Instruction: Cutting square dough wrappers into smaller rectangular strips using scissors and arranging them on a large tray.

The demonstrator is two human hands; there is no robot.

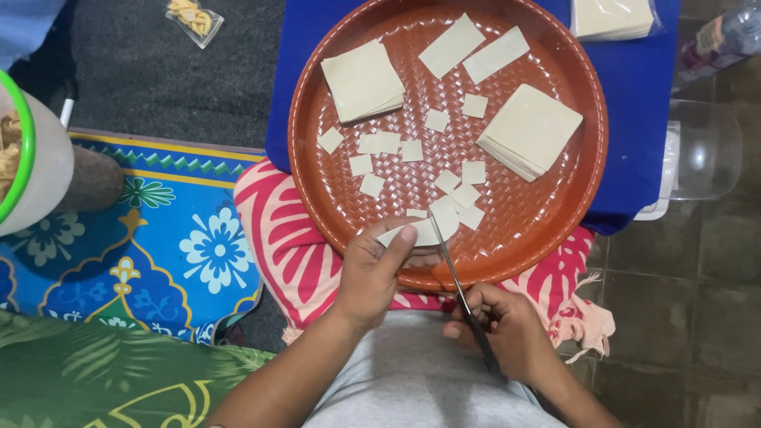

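- Left hand [371,273]: grip pinched on a pale dough strip [414,234], thumb on top and the other fingers curled beneath; the hand sits over the near rim of the tray.
- Right hand [507,329]: grip wrapped around the handles of a pair of scissors [460,289], fingers curled through them; the hand rests low, just before the person's grey shirt [412,380].
- Scissors: blades point up and away towards the tray; the tip meets the dough strip just beside the left thumb. Whether the blades are parted or together cannot be told.
- Dough strip: held at the near edge of the tray, between the left thumb and the scissor tip.
- Round brown woven-pattern tray [555,230]: lies on a blue cloth [634,111] and partly on a pink-and-white patterned cloth [277,238].
- Stack of square dough sheets [363,81]: upper left of the tray.
- Second stack of square dough sheets [529,131]: right side of the tray, well apart from the first.
- Two long dough rectangles [474,49]: far part of the tray, side by side.
- Small cut dough squares [412,150]: scattered across the middle of the tray, a cluster lying near the held strip.
- Blue floral mat [158,246]: on the floor to the left.
- Clear plastic container [701,158]: right of the blue cloth.
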